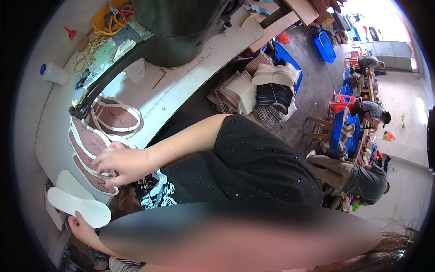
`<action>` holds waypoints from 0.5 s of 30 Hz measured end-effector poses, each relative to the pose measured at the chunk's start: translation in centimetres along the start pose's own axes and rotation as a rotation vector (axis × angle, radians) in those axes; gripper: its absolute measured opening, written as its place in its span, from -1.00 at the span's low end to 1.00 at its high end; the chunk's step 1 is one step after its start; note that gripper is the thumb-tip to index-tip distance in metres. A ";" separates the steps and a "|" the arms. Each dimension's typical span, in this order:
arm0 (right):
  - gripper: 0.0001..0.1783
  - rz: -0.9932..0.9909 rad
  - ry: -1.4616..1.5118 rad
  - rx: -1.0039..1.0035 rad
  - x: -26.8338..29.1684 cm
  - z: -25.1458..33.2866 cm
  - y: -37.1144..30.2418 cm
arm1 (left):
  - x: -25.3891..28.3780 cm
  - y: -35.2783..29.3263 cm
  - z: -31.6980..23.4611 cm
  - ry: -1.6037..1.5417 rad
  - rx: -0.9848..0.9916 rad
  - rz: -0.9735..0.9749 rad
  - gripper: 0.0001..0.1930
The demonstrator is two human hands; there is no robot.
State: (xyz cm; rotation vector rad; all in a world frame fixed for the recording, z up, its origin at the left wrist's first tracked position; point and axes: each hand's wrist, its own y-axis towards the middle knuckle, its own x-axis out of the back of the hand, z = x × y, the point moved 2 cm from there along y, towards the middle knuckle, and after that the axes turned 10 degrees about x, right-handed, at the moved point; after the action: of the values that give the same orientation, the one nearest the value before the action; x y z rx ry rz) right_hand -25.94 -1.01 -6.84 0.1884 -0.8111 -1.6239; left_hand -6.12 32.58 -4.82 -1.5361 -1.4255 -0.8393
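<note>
My left hand [84, 232] is closed on a white foot-shaped insole [88, 210], its thumb lying on the upper face. Under that one, another white insole [72, 185] rests at the table's edge. My right hand [122, 164] hovers over or touches a row of brown insoles [88, 140] with white rims; its fingers are spread and slightly bent. I see nothing gripped in it. Beside them, more white-rimmed brown pieces [118, 119] overlap on the white table [156, 102].
A large dark machine body [179, 31] with a black arm stands over the table. Nearby are a yellow basket [102, 20] of tools and a white bottle [55, 74] with a blue cap. Stacked soles [240, 93] and blue crates [325, 46] stand on the floor; co-workers [367, 181] are at right.
</note>
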 end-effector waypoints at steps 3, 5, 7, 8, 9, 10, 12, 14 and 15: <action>-0.18 0.153 0.566 -0.195 -0.1 2.1 2.9 | -0.3 -11.1 -13.8 -0.675 0.014 0.075 -0.81; -0.06 -0.033 0.502 0.111 -1.4 3.7 3.8 | -0.4 -14.4 -16.5 -0.559 -0.246 0.089 -0.83; -0.37 0.075 0.509 -0.101 0.6 3.3 4.2 | -2.9 -14.5 -18.8 -0.567 -0.412 0.256 -0.84; -0.47 0.072 0.427 -0.173 0.6 2.3 3.8 | -2.9 -14.3 -19.4 -0.602 -0.513 0.265 -0.84; -0.57 0.063 0.335 -0.244 0.8 1.2 3.3 | -3.0 -14.1 -20.1 -0.638 -0.623 0.281 -0.83; -0.61 0.001 0.405 -0.162 1.5 1.2 3.3 | -3.5 -14.5 -19.9 -0.766 -0.469 0.156 -0.74; -0.65 -0.072 0.482 -0.073 3.0 1.6 2.7 | -4.7 -13.5 -21.0 -0.857 -0.418 -0.075 -0.69; -0.59 0.047 0.567 -0.163 2.9 2.0 2.7 | -4.7 -12.0 -20.3 -1.093 -0.372 0.050 -0.59; -0.59 0.076 0.594 -0.151 2.8 2.2 2.9 | -5.0 -11.2 -19.6 -1.240 -0.361 0.404 -0.55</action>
State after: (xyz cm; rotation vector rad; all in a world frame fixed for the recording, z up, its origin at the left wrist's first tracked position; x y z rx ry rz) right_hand -25.47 -2.78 -2.62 0.4975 -0.2358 -1.4374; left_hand -16.31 12.48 0.32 -2.7309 -1.6687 0.2428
